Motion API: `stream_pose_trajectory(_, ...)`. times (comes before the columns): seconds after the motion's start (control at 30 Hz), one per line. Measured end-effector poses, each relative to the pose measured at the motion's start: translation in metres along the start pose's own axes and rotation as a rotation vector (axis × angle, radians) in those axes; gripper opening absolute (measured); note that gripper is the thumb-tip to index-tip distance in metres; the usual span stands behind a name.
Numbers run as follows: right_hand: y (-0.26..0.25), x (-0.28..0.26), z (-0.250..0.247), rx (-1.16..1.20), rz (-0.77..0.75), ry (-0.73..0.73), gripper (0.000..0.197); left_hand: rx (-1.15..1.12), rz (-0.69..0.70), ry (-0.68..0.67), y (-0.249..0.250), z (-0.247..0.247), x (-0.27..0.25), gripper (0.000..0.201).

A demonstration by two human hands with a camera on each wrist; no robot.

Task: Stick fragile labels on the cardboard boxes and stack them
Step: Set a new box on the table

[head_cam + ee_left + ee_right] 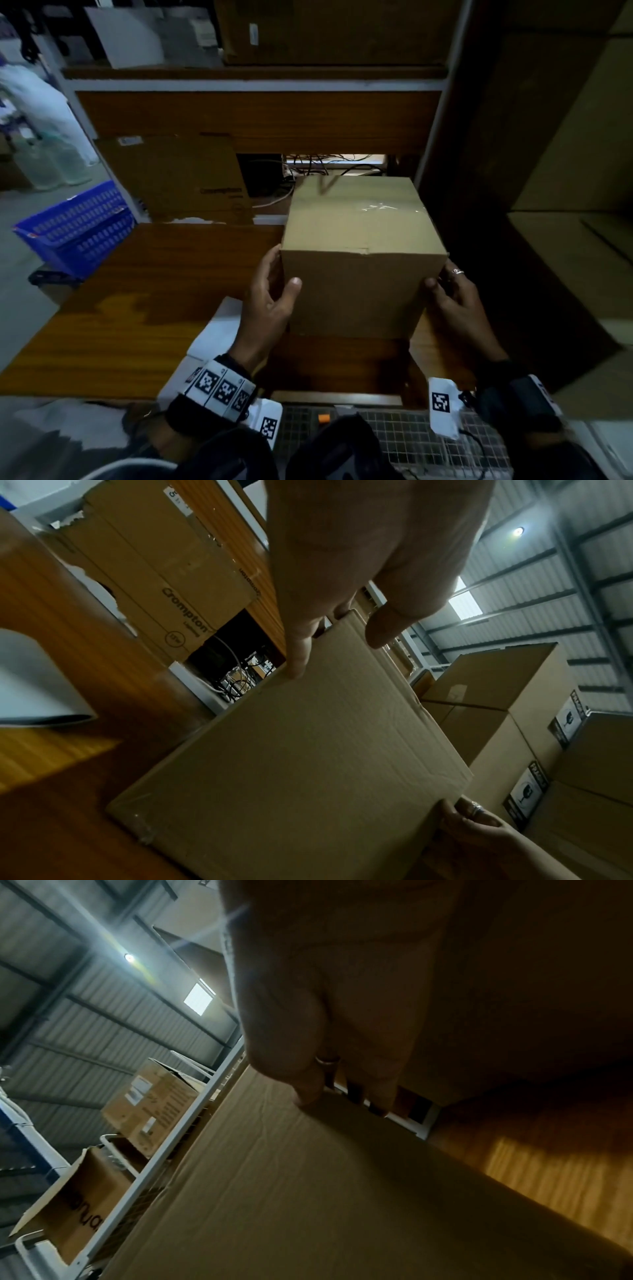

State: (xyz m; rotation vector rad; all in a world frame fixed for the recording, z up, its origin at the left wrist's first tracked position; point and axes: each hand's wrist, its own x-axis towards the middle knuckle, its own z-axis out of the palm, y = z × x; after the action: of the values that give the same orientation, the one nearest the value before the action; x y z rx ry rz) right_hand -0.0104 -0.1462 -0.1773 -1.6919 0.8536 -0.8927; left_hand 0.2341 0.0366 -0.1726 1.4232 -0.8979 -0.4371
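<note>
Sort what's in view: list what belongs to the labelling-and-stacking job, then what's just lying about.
Job:
- box, held by left hand and right hand
- labelled boxes stacked at right
- white sheets, possibly labels

Lying about:
- blue crate
- Crompton carton
- cables
- shelf cartons

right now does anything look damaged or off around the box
The box held between the left hand and right hand looks sound. Behind it, the Crompton carton has a ragged, torn edge.
</note>
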Motion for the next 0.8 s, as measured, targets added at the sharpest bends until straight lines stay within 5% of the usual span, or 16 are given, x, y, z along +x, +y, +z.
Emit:
stream_pose_trajectory(0.2, 0.019, 0.003, 0.007, -0.031, -0.023, 0.095, 0.051, 0.077, 0.015, 0.016, -0.009, -0.004, -0.003, 0.06)
stream_pose_trajectory(0.4, 0.053, -0.044, 0.039, -0.093, 0.035, 0.434, 0.025, 0.424, -0.045, 0.09, -0.056, -0.056, -0.027, 0.053)
stream_pose_trajectory(0.5, 0.077, -0.07, 0.061, -0.148, 0.067, 0.301, 0.012, 0.551, -0.129, 0.166, -0.097, -0.096, -0.047, 0.042)
stream_pose_trajectory(0.6, 0.083, -0.085, 0.091, -0.211, -0.027, 0.057, 0.022, 0.694, -0.18, 0.179, -0.126, -0.127, -0.067, 0.036)
stream_pose_trajectory(0.8, 0.064, -0.069, 0.189, -0.274, -0.28, -0.314, 0.011, 0.852, -0.209, 0.165, -0.171, -0.161, -0.092, 0.035)
